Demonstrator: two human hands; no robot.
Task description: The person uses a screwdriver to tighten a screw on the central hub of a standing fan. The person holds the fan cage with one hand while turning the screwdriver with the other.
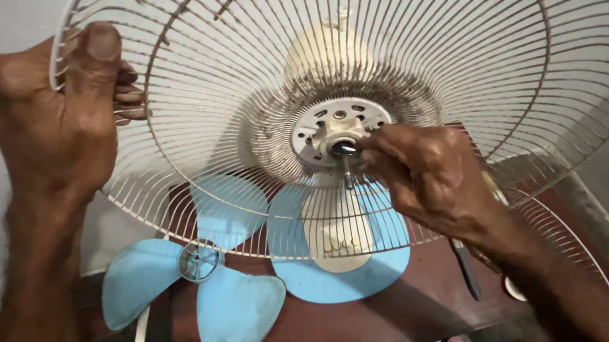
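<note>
The fan guard (463,51) stands over the worktop (359,323), with the motor hub (334,126) at its middle. The left hand (58,111) is on the guard's left rim; the right hand (426,177) sits just right of the hub. Behind the guard, the fan blade (220,304) lies on the worktop, left of the screwdriver (465,267).

Head view, close above hands (434,176)

Light blue fan blade (201,283) on dark wooden table (359,323), possibly a screwdriver (465,267) beside it
</note>
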